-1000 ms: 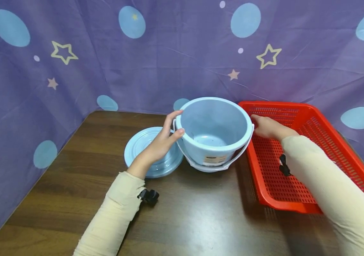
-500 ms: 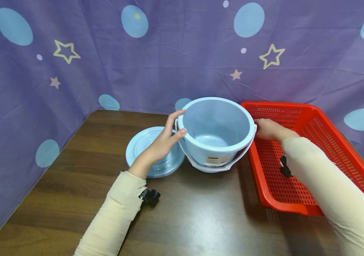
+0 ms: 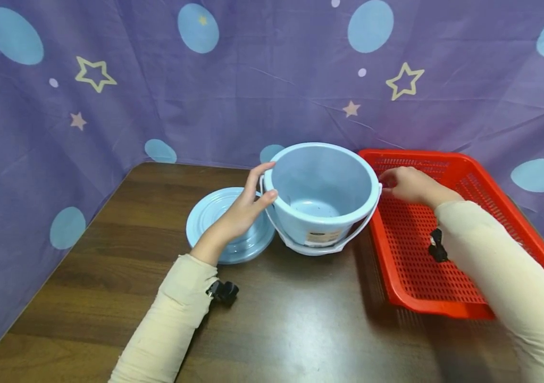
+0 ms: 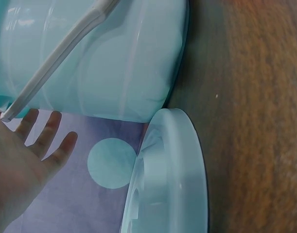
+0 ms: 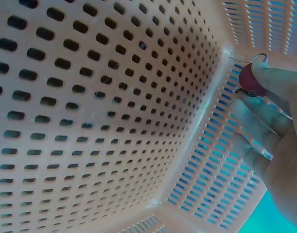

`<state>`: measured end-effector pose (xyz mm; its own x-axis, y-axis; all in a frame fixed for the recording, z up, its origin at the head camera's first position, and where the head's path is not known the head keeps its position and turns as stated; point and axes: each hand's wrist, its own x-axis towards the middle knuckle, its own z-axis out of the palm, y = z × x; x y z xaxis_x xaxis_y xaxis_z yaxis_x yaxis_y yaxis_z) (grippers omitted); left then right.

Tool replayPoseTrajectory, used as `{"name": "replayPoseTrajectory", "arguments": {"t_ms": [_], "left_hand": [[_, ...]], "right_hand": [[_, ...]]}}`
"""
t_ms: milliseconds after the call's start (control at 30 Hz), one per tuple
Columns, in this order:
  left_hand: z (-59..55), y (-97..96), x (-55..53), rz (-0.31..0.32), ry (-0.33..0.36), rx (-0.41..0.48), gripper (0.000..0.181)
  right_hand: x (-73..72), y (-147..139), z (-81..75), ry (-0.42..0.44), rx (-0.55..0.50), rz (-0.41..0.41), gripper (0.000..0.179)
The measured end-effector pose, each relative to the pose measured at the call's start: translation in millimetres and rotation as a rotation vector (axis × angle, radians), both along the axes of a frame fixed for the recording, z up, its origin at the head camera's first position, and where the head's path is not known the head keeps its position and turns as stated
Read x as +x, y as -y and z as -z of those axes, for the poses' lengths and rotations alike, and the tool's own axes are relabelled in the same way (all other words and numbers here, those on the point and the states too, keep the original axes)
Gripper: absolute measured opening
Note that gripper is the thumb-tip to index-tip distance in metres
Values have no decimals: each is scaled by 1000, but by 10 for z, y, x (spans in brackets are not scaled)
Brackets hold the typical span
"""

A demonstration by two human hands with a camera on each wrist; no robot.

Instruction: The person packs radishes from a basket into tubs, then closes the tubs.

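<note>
My left hand [image 3: 239, 214] lies against the left side of a light blue bucket [image 3: 321, 231], thumb and index fingertips spread at its rim. The left wrist view shows several fairly straight fingers [image 4: 43, 138] beside the bucket, close to its white handle [image 4: 61, 53]. Over the far left part of a red plastic basket [image 3: 398, 298], my right hand [image 3: 412, 185] pinches a small, dark red, rounded thing [image 5: 252, 80] between thumb and fingers. Thin dark strands stick out from its ends. In the head view the fingers mostly hide it.
A light blue round lid [image 3: 204, 223] lies on the wooden table [image 3: 276, 330] left of the bucket, partly under my left forearm. The basket stands close against the bucket's right side. A purple patterned cloth [image 3: 272, 80] hangs behind the table.
My right hand has come up and a little to the right from the basket's left side, and more of its fingers now show. My left hand and the bucket stay put.
</note>
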<state>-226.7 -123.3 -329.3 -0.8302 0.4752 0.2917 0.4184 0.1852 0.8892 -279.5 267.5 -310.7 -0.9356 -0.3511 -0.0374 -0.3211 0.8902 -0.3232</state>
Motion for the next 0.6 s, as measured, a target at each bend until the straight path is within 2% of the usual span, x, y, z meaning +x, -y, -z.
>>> {"name": "replayPoseTrajectory", "arguments": {"t_ms": [300, 467, 600], "left_hand": [[-30, 50, -3, -6, 8, -7, 97], [-31, 34, -10, 10, 13, 11, 97], [-5, 15, 2, 5, 16, 7, 98]], "right_hand": [[55, -52, -192, 1, -11, 14, 37], [147, -61, -334, -39, 26, -12, 35], [275, -52, -464, -64, 50, -29, 31]]}}
